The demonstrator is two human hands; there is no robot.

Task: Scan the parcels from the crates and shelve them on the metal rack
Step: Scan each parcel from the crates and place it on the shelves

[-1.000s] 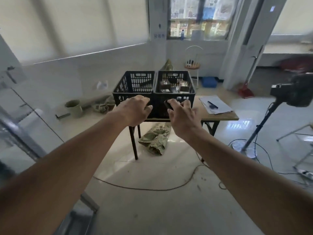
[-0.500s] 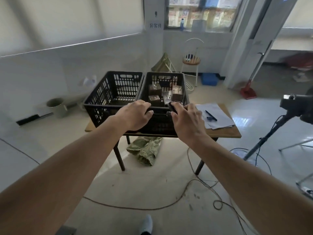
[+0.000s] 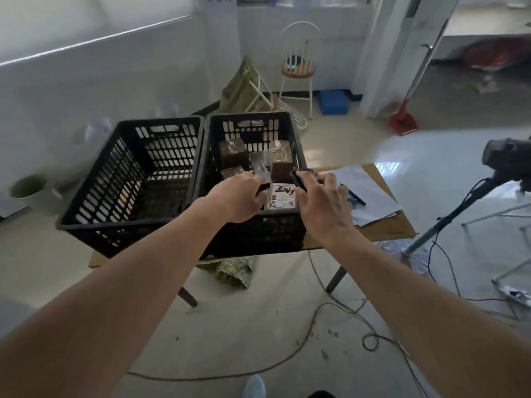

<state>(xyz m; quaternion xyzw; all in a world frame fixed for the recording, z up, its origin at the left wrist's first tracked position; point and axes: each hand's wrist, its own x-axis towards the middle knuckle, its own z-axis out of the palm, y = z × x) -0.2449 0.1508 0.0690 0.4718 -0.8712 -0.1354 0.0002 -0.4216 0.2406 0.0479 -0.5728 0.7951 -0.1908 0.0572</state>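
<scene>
Two black crates stand side by side on a wooden table (image 3: 388,228). The left crate (image 3: 129,179) looks empty. The right crate (image 3: 258,234) holds several brown parcels (image 3: 232,153) and one with a white printed label (image 3: 283,195). My left hand (image 3: 238,196) hangs over the right crate with its fingers curled down at the labelled parcel's left edge; the fingertips are hidden. My right hand (image 3: 321,202) holds a small black scanner (image 3: 300,180) just right of and above that parcel.
Papers (image 3: 365,193) and a pen lie on the table right of the crates. A camera on a tripod (image 3: 505,159) stands at the right. Cables (image 3: 330,311) trail over the floor. A white chair (image 3: 297,64) and a red dustpan (image 3: 402,119) stand behind.
I have come closer to the table. Both hands moved forward and down over the right crate, and the labelled parcel now shows between them.
</scene>
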